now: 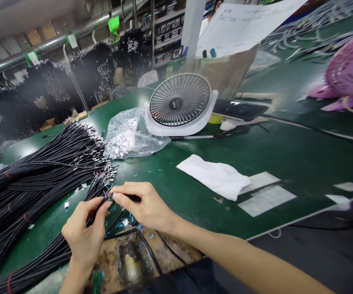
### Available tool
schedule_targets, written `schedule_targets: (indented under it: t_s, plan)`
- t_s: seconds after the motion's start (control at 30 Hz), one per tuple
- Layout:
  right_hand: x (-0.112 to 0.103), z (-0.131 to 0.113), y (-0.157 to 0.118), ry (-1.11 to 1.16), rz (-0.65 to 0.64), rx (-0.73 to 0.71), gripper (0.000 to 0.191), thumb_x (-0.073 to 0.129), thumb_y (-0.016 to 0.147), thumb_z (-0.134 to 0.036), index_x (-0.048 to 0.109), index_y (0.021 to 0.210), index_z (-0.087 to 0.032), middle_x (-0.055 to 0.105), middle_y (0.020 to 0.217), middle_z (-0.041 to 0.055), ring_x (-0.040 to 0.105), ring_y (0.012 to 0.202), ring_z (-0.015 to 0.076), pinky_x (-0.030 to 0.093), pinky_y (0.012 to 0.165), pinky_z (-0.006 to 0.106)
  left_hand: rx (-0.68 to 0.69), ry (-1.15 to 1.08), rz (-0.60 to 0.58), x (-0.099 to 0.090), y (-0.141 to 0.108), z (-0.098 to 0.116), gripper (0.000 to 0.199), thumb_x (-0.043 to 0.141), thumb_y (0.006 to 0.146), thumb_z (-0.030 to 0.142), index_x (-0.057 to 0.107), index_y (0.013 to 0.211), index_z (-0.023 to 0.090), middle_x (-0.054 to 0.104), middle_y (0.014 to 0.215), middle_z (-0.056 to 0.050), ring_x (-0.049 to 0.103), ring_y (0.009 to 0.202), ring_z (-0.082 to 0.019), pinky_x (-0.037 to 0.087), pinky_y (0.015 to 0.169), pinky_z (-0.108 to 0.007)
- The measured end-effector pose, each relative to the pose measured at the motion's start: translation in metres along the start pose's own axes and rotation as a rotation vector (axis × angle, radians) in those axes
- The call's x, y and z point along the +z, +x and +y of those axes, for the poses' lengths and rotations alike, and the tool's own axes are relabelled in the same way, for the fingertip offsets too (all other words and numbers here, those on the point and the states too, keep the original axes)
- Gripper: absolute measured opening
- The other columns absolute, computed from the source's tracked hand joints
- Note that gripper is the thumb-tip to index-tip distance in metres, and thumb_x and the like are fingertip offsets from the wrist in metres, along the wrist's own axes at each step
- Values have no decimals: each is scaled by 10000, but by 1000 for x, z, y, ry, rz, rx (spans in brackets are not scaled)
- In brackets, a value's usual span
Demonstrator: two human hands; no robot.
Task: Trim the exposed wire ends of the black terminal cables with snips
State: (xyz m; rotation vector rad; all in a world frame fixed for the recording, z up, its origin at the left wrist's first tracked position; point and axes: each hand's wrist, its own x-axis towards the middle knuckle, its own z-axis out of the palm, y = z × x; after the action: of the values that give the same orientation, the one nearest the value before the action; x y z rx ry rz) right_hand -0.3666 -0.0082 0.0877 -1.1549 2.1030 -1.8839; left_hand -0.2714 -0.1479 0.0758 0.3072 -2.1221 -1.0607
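My left hand point(86, 226) pinches the end of a thin black cable with fine coloured wires, at the lower centre-left. Close against it, my right hand point(144, 204) has thumb and forefinger closed on the same small wire end. The fingertips hide most of that end. Beside both hands, to the left, lie thick bundles of black cables point(44, 167) tied with red bands, their stripped ends towards the middle. Under the hands is a stained wooden board point(109, 255) with a worn metal block point(132, 261) on it.
A clear plastic bag point(130, 136) lies beyond the hands, next to a white fan point(179, 102) and a phone point(240, 109). White cloth point(213, 173) and paper pieces point(266, 200) lie on the green table point(305, 163). A pink fan point(352, 67) stands far right.
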Motion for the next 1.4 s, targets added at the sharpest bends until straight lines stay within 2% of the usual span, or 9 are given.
schedule_targets:
  t_s: [0.23, 0.4, 0.5, 0.6, 0.9, 1.1, 1.17, 1.3, 1.4]
  plan:
    - [-1, 5, -4, -88, 35, -86, 226, 521, 873, -288, 722, 904, -189, 659, 736, 24, 543, 621, 101, 371, 567, 207, -55, -62, -108, -3, 6, 7, 95, 650, 748, 241, 711, 803, 195, 665, 613, -4, 619, 528, -137, 494, 514, -215]
    - [-4, 2, -3, -86, 18, -110, 212, 516, 866, -245, 716, 833, -184, 644, 700, 20, 532, 609, 100, 373, 573, 209, -257, -208, -293, -3, 15, 28, 87, 642, 725, 215, 696, 713, 148, 633, 515, -1, 566, 406, -113, 462, 410, -185]
    - [-6, -1, 0, 5, 38, -26, 175, 555, 835, -272, 685, 799, -161, 625, 684, 7, 511, 593, 92, 373, 561, 199, -325, -245, -276, -4, 18, 30, 106, 661, 703, 236, 689, 684, 136, 630, 511, -9, 539, 370, -109, 439, 368, -186]
    - [-7, 2, 2, 71, 12, 32, 211, 624, 786, -311, 605, 665, -139, 540, 587, -26, 442, 536, 71, 332, 509, 181, -301, -227, -276, -2, 16, 26, 103, 682, 681, 242, 690, 685, 140, 600, 466, 0, 522, 356, -114, 431, 366, -198]
    - [-11, 17, 4, -71, -155, -285, 98, 555, 812, -113, 576, 720, -139, 544, 703, -6, 445, 636, 80, 317, 584, 195, -205, -157, -366, -1, 15, 28, 155, 665, 707, 313, 708, 688, 166, 495, 409, 24, 415, 333, -92, 314, 341, -213]
    - [1, 11, 6, 513, -340, 1, 406, 444, 869, -479, 481, 634, -151, 429, 568, -24, 368, 504, 75, 308, 508, 209, -332, -302, -475, -5, 25, 9, 245, 750, 582, 355, 636, 535, 143, 527, 443, -5, 468, 391, -105, 366, 389, -213]
    - [4, 14, 8, 406, -239, 15, 392, 446, 866, -456, 463, 616, -155, 416, 566, -24, 353, 500, 74, 297, 507, 210, -407, -325, -499, -3, 26, 3, 296, 757, 571, 371, 586, 504, 139, 517, 435, -1, 454, 380, -95, 348, 379, -201]
    - [3, 18, 10, -61, 48, -188, 269, 533, 785, -249, 455, 548, -147, 406, 588, -15, 344, 558, 80, 252, 537, 215, -495, -278, -535, -3, 27, -2, 312, 723, 637, 408, 605, 586, 124, 515, 448, 5, 388, 333, -62, 269, 338, -177]
    - [6, 14, 9, 183, -55, -74, 291, 498, 813, -303, 462, 566, -154, 404, 549, -22, 350, 518, 76, 263, 514, 207, -490, -304, -545, -5, 31, -5, 351, 741, 609, 443, 656, 661, 106, 558, 520, -19, 419, 371, -64, 291, 367, -178]
